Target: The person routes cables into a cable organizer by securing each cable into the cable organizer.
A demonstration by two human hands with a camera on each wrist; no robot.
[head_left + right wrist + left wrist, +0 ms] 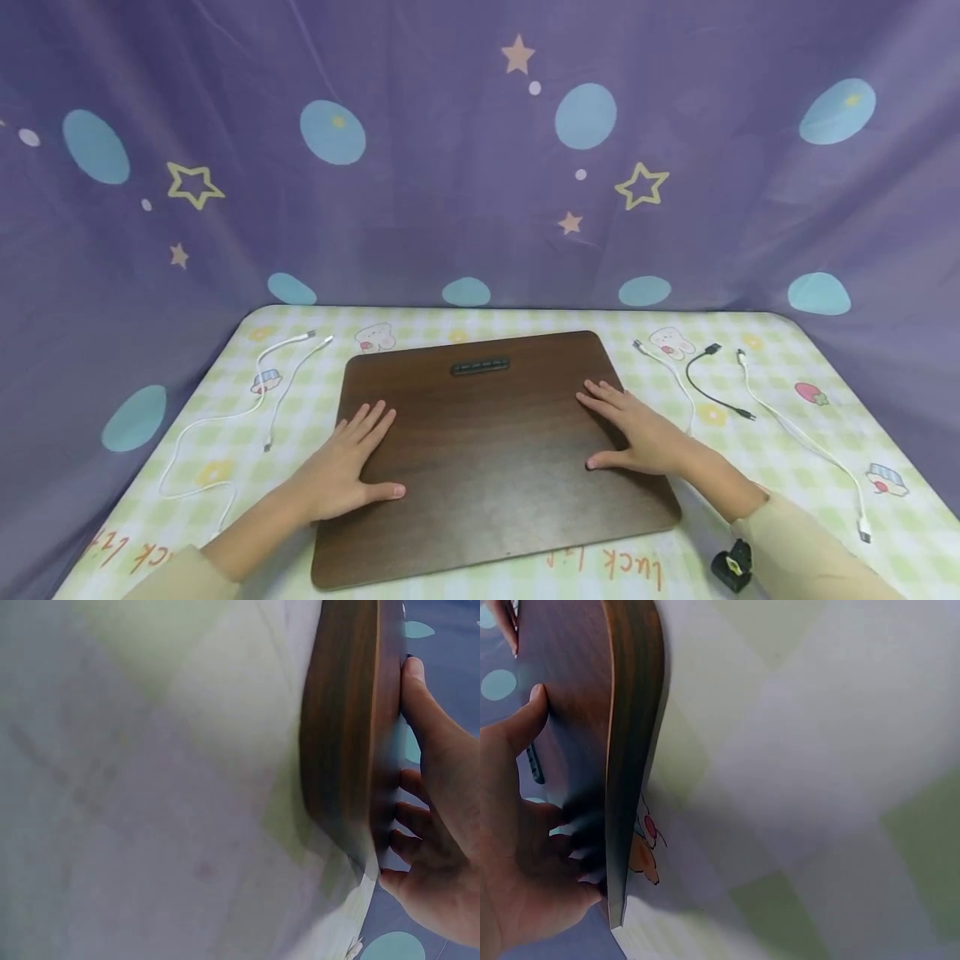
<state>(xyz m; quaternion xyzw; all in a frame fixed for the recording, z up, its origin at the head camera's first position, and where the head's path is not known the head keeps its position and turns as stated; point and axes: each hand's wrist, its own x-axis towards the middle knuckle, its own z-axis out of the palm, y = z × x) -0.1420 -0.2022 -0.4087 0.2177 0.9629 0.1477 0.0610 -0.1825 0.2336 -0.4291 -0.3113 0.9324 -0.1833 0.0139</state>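
A dark brown wood-grain board (495,450) with rounded corners lies slightly turned on the table in the head view. Set into it near the far edge is a narrow black slotted strip (480,367). My left hand (341,471) rests on the board's left side, fingers spread and thumb pointing inward. On the opposite side, my right hand (637,429) touches the top with its fingers spread too. Both wrist views show the board's thick side edge (634,712) close beside the hand, with fingertips at the upper surface.
Left of the board lie two white cables (180,446). To its right are a white cable (675,371), a short black cable (697,379) and a longer white cable (810,442). A small black object (732,567) sits by the right sleeve. A purple curtain (450,208) hangs behind.
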